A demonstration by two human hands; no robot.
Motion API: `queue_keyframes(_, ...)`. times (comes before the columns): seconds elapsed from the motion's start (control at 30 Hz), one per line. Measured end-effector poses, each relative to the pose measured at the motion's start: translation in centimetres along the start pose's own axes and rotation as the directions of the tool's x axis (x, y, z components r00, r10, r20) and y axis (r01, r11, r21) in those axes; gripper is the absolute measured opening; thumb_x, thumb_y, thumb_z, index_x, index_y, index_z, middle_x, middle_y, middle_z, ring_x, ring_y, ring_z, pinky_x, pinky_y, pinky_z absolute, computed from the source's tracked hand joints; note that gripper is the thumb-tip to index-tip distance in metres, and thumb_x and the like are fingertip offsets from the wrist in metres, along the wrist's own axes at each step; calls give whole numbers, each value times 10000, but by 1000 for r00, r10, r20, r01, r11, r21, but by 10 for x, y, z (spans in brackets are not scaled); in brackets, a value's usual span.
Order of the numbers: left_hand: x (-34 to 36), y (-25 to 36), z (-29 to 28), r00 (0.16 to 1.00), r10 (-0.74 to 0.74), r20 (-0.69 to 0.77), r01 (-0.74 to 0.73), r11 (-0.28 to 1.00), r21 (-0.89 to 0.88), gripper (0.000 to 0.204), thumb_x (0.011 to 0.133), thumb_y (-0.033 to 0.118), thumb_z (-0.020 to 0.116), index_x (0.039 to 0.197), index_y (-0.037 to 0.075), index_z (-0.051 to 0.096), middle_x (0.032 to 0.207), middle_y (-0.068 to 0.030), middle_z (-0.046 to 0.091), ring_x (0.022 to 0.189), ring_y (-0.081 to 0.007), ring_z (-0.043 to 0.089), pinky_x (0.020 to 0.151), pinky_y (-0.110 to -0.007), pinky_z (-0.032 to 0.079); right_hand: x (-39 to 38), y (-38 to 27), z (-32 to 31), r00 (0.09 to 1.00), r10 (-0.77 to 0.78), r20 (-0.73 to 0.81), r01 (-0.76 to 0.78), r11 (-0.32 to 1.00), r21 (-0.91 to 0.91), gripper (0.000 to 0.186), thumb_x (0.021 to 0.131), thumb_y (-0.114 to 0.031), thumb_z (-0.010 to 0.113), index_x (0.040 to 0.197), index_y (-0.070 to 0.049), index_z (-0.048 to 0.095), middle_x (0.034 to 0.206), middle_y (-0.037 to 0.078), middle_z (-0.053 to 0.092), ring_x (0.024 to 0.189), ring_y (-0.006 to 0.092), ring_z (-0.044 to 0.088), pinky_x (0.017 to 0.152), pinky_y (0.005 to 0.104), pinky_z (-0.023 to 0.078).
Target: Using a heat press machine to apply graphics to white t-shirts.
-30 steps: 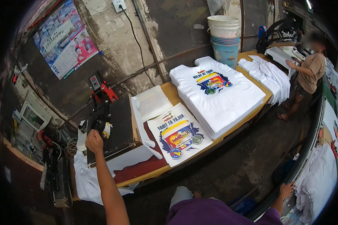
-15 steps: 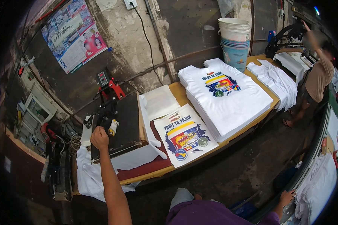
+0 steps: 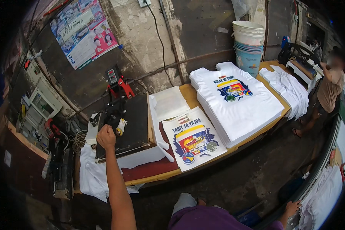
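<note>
My left hand (image 3: 106, 137) is closed in a fist at the front of a black heat press (image 3: 136, 120), apparently round its handle, which the fingers mostly hide. A white shirt (image 3: 92, 172) hangs from under the press at the table's edge. Beside the press lies a stack of printed transfer sheets (image 3: 195, 158) with a mirrored, colourful design. To their right rises a thick pile of white shirts (image 3: 239, 113), the top one printed. Low at the right, my right hand (image 3: 293, 208) rests with fingers stretched out at a table edge, close to loose white shirts (image 3: 320, 199).
A yellow-edged table (image 3: 157, 177) runs along the wall. Stacked buckets (image 3: 249, 48) stand behind the pile, with more white shirts (image 3: 285, 90) farther right. Another person (image 3: 329, 92) stands at a second press (image 3: 301, 57). A power cord (image 3: 160, 42) hangs down the wall.
The view has shifted a little, so the table and wall sit farther right. My left hand stays closed at the press. The other person has lowered a raised arm from the far press.
</note>
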State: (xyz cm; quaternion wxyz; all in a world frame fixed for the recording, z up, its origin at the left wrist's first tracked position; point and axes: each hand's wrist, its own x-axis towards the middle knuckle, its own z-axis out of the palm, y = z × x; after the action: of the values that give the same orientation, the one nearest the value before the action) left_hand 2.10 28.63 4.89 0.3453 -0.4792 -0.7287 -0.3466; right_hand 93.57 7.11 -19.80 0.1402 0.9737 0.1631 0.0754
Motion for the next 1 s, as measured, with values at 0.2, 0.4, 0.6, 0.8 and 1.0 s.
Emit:
queue_keyframes(0.2, 1, 1, 0, 999, -26, 29, 27, 1000, -11, 205, 792, 189, 494, 704, 53, 620, 707, -146, 630, 652, -375, 597, 575, -464, 435, 6, 4, 11, 1000, 2, -31, -3, 1000, -28, 689, 867, -337, 542, 1455, -75, 295, 1434, 197, 381, 1171, 332, 526, 930, 446, 489)
queue_keyframes(0.4, 0, -2, 3, 1000, 9, -11, -9, 1000, -26, 195, 788, 181, 502, 696, 51, 615, 692, -144, 629, 642, -368, 599, 570, -456, 434, 6, 4, 14, 997, -6, -82, 3, 999, -36, 695, 870, -358, 550, 1448, -63, 302, 1410, 220, 411, 1118, 341, 567, 921, 426, 497)
queue_keyframes(0.6, 0, -1, 3, 1000, 12, -15, -12, 999, -31, 192, 788, 181, 503, 688, 59, 611, 690, -141, 629, 639, -363, 599, 568, -452, 436, 13, 11, 29, 993, -40, -113, 35, 998, -44, 686, 874, -362, 547, 1440, -54, 312, 1415, 222, 408, 1100, 344, 576, 912, 418, 503)
queue_keyframes(0.8, 0, 0, 1, 999, 35, -35, -36, 999, -11, 186, 789, 178, 508, 684, 61, 606, 681, -137, 623, 631, -359, 597, 563, -452, 434, 3, -1, 4, 999, 24, -35, -26, 998, -51, 691, 866, -359, 551, 1444, -69, 310, 1404, 191, 423, 1114, 338, 568, 923, 427, 499)
queue_keyframes(1.0, 0, -3, 3, 999, 26, -20, -27, 999, -24, 177, 792, 168, 515, 683, 59, 603, 681, -136, 621, 635, -359, 597, 563, -454, 432, 9, 5, 13, 999, 5, -44, -6, 1000, -25, 712, 859, -360, 554, 1467, -111, 279, 1419, 166, 411, 1155, 338, 542, 936, 453, 488)
